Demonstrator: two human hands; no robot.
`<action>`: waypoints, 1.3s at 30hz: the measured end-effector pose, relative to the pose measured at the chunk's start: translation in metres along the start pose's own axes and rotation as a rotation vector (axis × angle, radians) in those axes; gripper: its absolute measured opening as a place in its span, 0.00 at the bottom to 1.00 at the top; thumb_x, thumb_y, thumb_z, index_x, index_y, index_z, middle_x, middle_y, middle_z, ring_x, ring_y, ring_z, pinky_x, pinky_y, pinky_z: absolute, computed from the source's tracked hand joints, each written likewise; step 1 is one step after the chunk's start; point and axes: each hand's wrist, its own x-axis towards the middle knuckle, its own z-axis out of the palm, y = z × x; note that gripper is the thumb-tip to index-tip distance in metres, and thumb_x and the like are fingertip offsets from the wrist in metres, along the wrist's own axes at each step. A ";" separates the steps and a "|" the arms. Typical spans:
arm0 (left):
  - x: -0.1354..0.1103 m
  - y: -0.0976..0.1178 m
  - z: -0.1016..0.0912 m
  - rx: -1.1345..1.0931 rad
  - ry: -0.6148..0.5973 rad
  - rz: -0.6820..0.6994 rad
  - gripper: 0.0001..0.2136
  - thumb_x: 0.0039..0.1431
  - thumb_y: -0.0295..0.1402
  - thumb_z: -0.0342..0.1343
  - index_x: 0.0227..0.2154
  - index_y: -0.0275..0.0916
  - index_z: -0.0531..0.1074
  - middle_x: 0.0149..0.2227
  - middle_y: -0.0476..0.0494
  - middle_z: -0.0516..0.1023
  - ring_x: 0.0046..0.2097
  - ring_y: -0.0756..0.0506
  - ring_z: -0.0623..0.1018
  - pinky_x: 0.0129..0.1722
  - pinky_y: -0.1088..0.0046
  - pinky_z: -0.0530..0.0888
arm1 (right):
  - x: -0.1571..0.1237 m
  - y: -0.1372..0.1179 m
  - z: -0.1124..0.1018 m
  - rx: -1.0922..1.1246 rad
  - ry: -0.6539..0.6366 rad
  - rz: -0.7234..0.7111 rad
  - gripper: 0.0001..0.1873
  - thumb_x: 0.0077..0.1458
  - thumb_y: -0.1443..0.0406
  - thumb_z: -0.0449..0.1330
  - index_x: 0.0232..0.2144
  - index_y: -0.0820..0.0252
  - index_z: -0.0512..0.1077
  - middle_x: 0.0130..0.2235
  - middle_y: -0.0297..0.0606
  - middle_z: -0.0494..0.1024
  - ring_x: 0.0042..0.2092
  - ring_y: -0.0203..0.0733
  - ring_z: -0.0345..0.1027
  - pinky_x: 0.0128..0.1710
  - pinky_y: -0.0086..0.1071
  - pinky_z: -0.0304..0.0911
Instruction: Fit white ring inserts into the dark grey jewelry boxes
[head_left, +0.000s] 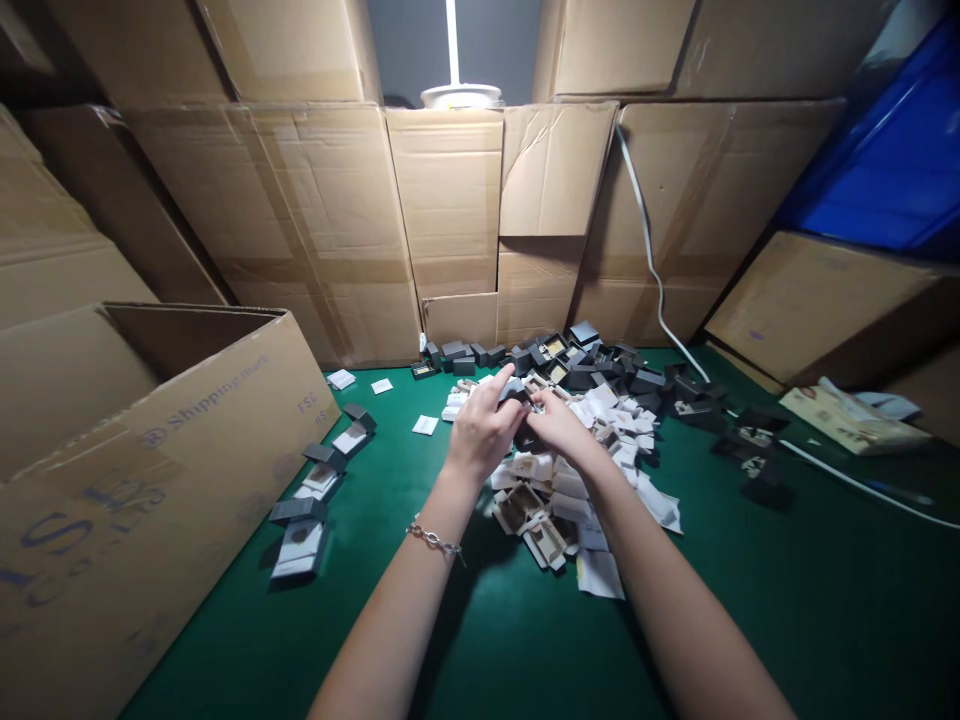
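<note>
Two hands: the left hand and right hand meet over the centre of the heap, fingers curled, neither spread wide.
Left hand: thumb and fingers close on a small dark-grey box, which they partly hide.
Right hand: fingertips sit at the box's other side; cannot tell whether they grip it.
Location: box is held just above a heap of white paper sleeves on a green-topped bench.
Handling (judged): box is light and stiff, probably thin card, with corners that could crush. Best held by opposite edges. Sleeves seem soft, likely to slide on each other.
Materials: box surfaces are matte; some open dark boxes show pale or tan insides.
Left wrist: a chain bracelet.
Rest, near: dark boxes with white pieces lie in a short row left of the heap.
Rest, far: a corrugated carton printed "Shipping mark" stands at left; flattened cardboard sheets line the back; a white cable runs down them and along the bench; a printed leaflet lies at right.
</note>
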 end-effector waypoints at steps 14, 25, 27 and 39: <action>-0.002 -0.007 0.002 -0.036 0.049 0.108 0.07 0.56 0.29 0.57 0.23 0.37 0.72 0.45 0.46 0.74 0.45 0.49 0.72 0.45 0.74 0.76 | -0.017 -0.006 -0.004 -0.092 -0.109 -0.160 0.11 0.48 0.69 0.51 0.36 0.63 0.66 0.28 0.40 0.73 0.24 0.40 0.67 0.21 0.28 0.61; 0.005 0.008 -0.002 -0.037 0.106 -0.005 0.16 0.56 0.31 0.58 0.46 0.38 0.61 0.48 0.38 0.69 0.42 0.50 0.74 0.36 0.77 0.74 | -0.035 -0.022 -0.024 -0.499 0.003 -0.213 0.12 0.57 0.64 0.47 0.39 0.62 0.68 0.40 0.48 0.74 0.43 0.53 0.69 0.38 0.38 0.61; 0.009 0.014 -0.005 -0.017 -0.037 -0.054 0.20 0.57 0.30 0.56 0.51 0.38 0.59 0.46 0.40 0.72 0.41 0.48 0.75 0.34 0.76 0.73 | -0.041 -0.027 -0.024 -0.588 0.028 -0.205 0.13 0.58 0.65 0.47 0.41 0.62 0.68 0.40 0.49 0.74 0.43 0.55 0.69 0.37 0.38 0.60; 0.023 0.003 -0.028 -0.558 -0.824 -0.767 0.08 0.54 0.25 0.48 0.31 0.38 0.72 0.33 0.47 0.75 0.36 0.49 0.73 0.30 0.78 0.61 | -0.061 -0.042 -0.001 -0.752 0.295 -0.508 0.13 0.59 0.70 0.48 0.44 0.60 0.67 0.41 0.44 0.75 0.42 0.50 0.68 0.38 0.37 0.56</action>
